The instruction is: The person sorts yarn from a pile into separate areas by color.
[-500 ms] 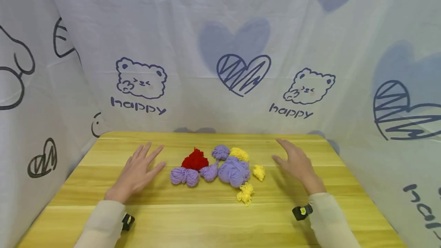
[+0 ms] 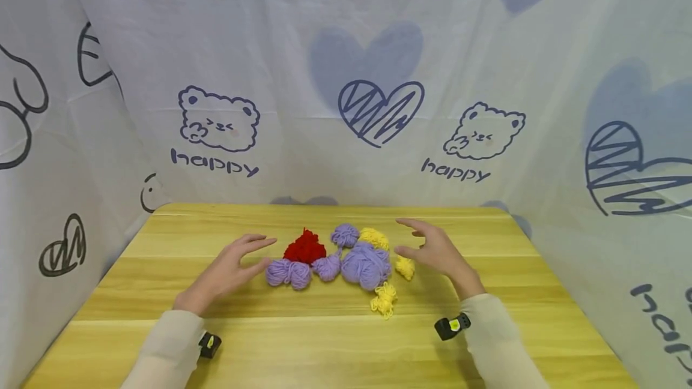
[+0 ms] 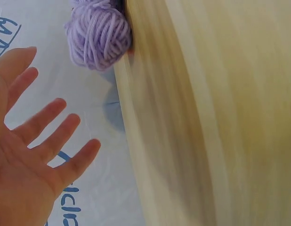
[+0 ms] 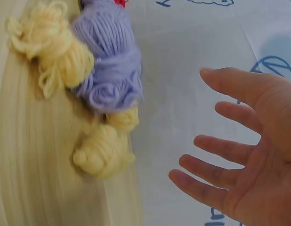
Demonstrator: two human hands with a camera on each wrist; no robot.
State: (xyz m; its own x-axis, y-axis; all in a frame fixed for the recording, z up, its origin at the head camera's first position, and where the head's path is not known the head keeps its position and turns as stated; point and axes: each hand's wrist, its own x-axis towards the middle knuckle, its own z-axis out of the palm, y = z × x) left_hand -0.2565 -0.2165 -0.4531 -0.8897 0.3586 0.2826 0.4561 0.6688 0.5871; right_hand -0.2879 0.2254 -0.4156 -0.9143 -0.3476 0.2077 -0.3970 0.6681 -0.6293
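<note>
Yarn pile [image 2: 346, 260] sat mid table [image 2: 324, 341], purple, red, yellow balls bunched together. My left hand [image 2: 229, 269] spread wide just beside left purple ball [image 2: 288, 274], right hand [image 2: 435, 251] spread wide near small yellow ball [image 2: 405, 267], both holding nothing. Figured best bet: cup both sides evenly, keep stray yellow tuft [image 2: 384, 300] inside.

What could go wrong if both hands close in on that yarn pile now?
1. The loose yellow bundle lies apart from the pile, nearer the person than the right hand; a sideways scoop could miss it.
2. The left hand is almost at the purple ball; a push may roll it.
3. The red yarn sits behind the purple balls and could slip out the back.
</note>
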